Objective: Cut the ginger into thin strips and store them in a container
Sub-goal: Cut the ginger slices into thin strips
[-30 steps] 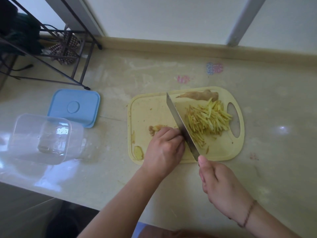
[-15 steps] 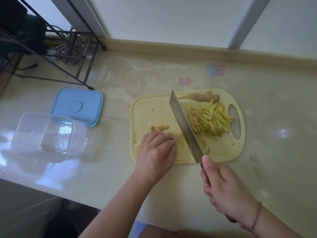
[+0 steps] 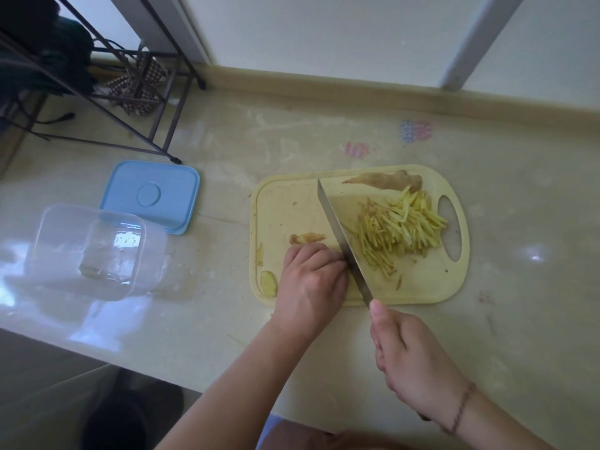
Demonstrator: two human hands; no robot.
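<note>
A pale yellow cutting board [image 3: 285, 203] lies on the counter. A heap of thin ginger strips [image 3: 401, 227] covers its right half. My right hand [image 3: 410, 355] grips the handle of a cleaver [image 3: 341, 237], whose blade edge rests on the board beside my left hand [image 3: 311, 280]. My left hand is curled with its knuckles against the blade, pressing down ginger that it hides. A small ginger scrap [image 3: 306, 238] lies just beyond my fingers, a ginger slice [image 3: 268, 282] sits at the board's near left corner, and a strip of brown peel [image 3: 386, 180] lies at the far edge.
An empty clear plastic container [image 3: 87, 251] stands at the left near the counter's front edge, its blue lid [image 3: 151, 194] lying flat behind it. A black wire rack [image 3: 107, 79] stands at the back left. A wall ledge runs along the back.
My left hand slid left and then came back against the blade. The cleaver lifted and shifted, then came down again beside my knuckles.
</note>
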